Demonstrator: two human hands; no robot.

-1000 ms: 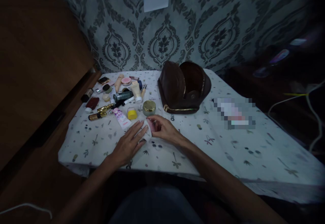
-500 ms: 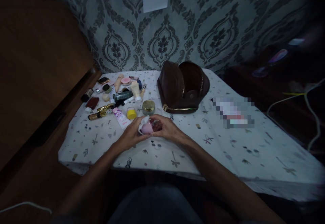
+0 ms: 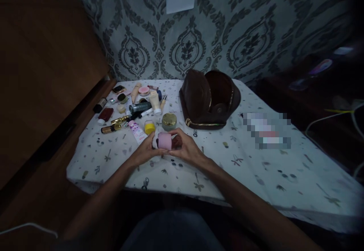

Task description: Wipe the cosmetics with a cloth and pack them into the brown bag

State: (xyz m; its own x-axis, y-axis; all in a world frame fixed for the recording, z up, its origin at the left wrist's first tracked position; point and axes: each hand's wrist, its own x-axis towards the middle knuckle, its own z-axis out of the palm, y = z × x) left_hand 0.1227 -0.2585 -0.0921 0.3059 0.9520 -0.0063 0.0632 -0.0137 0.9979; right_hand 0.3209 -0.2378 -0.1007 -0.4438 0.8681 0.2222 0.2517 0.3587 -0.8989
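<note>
Our fingers (image 3: pixel 178 131) close around a small pink container (image 3: pixel 165 141) near the front edge of the table (image 3: pixel 170 182), left hand (image 3: pixel 145 149) and right hand (image 3: pixel 188 147) at opposite sides, wrists angled inward. Leftward, a pink-and-white tube (image 3: pixel 137 131) bears print too small for us to read.

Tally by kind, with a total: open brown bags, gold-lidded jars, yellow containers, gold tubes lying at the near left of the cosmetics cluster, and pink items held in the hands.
Open brown bag: 1
Gold-lidded jar: 1
Yellow container: 1
Gold tubes: 2
Held pink item: 1
Total: 6
</note>
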